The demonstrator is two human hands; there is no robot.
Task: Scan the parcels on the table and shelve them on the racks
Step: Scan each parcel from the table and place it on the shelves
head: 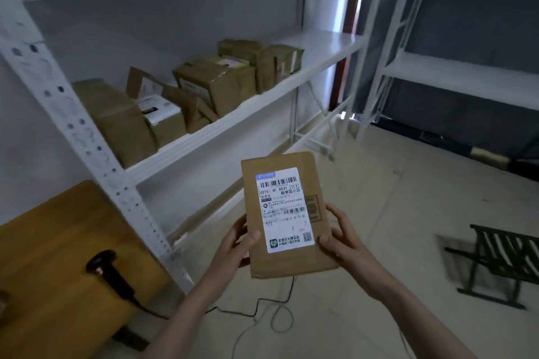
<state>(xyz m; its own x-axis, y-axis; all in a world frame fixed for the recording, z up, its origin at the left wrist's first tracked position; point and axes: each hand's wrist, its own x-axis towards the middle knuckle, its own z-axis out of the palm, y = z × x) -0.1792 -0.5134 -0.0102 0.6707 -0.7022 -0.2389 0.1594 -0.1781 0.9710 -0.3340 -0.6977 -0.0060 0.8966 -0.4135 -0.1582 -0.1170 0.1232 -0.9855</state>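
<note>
i've got the parcel (287,213) up in both hands over the floor, label (284,210) facing me. my left hand (236,245) grips its lower left edge, thumb on top; my right hand (339,237) grips the lower right edge the same way. the rack (204,137) stands just ahead, with several boxes (180,93) along its middle shelf. the scanner (109,271) lies on the table (43,242) at my left, cable trailing onto the floor.

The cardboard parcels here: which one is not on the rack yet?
The flat parcel with its white label facing up, held between the left hand and right hand. The others sit on the rack shelf.
</note>
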